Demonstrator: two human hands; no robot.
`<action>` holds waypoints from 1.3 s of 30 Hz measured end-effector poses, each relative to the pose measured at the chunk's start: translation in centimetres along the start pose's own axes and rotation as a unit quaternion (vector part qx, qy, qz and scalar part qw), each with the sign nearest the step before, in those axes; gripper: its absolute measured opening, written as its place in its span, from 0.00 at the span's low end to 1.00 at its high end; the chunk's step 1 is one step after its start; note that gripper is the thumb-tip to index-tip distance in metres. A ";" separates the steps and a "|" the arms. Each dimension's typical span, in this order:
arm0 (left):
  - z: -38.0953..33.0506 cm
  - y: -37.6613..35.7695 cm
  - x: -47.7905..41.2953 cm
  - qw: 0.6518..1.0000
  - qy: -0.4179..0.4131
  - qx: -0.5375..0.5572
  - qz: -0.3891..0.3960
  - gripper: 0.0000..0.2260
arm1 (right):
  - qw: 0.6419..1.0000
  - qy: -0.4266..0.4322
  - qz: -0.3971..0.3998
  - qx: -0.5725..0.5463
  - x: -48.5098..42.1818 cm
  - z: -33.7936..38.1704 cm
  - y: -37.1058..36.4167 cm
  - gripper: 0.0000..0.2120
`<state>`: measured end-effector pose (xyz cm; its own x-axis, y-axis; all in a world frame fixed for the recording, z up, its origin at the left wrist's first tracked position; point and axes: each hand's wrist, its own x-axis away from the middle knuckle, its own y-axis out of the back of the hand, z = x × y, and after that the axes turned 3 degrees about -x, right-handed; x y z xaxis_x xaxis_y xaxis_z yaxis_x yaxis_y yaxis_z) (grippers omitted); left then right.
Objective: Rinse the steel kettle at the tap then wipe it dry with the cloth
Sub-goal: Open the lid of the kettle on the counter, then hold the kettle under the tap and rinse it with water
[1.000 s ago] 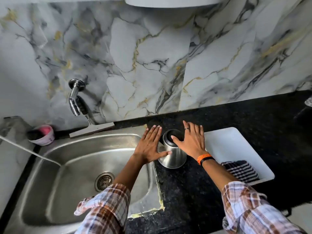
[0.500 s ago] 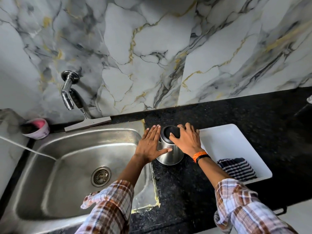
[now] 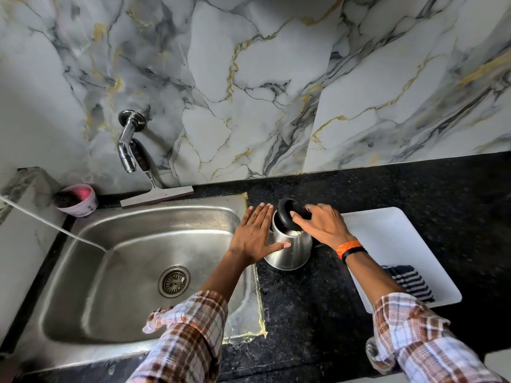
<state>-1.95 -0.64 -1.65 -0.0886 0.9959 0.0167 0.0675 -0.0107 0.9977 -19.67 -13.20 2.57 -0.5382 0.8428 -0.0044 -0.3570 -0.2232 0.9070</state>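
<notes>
Head view. The steel kettle (image 3: 289,248) stands on the black speckled surface (image 3: 318,313) at centre frame, just right of the sink (image 3: 91,308) rim. The left hand (image 3: 255,236) lies flat against the kettle's left flank, fingers (image 3: 262,214) spread and straight, thumb across the front of the body; it braces rather than grips. The right hand (image 3: 322,226) has its fingers curled around the black lid (image 3: 287,214), which sits tilted, lifted at one edge, with a pale interior showing beneath.

The tap (image 3: 127,142) is at the left of the frame, above the sink, well apart from the kettle; no water runs from it. A thin white line (image 3: 52,226) runs in from the left edge to the basin. The striped cloth (image 3: 409,280) lies in the white tray (image 3: 392,236) at right, partly behind the right forearm.

Risks, as judgement: the open left palm gives weak hold on smooth steel, so the kettle could slide or tip toward the sink edge as the lid comes away. The lid, gripped at the rim only, could drop.

Writing: a pink cup (image 3: 78,199) at left carries small print, too small to read. No brand is visible on the kettle.
</notes>
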 end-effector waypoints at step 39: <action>14.4 3.4 10.4 0.985 0.128 0.004 -0.112 0.49 | 0.973 0.175 -0.135 -0.061 -2.7 11.1 -3.5 0.33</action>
<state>11.67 11.02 0.91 -0.3494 0.9180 -0.1877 0.0247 0.2093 0.9775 -8.47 -9.28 4.04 -0.6320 0.6647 -0.3983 -0.5979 -0.0912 0.7964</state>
